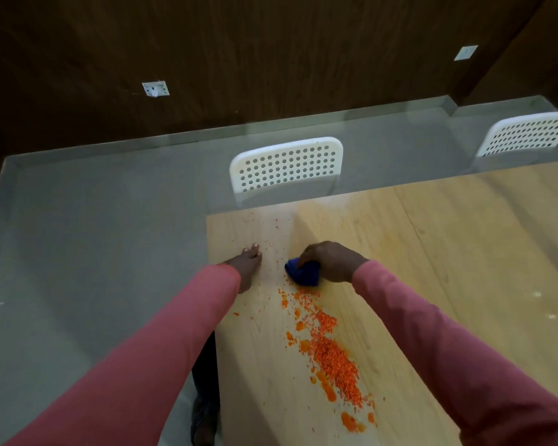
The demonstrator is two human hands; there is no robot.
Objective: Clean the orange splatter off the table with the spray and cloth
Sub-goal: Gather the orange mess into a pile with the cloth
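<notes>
Head cam: right hand (331, 260) has its fingers bunched round the blue cloth (302, 272), pressed on the table (464, 252). Orange splatter (331, 352) trails off toward 5 o'clock. Left hand (246, 263) lies flat at 9 o'clock, fingers straight and together.

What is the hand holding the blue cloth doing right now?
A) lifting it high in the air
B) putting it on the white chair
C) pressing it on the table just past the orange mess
C: the right hand grips the blue cloth on the table, at the far end of the orange splatter.
</notes>
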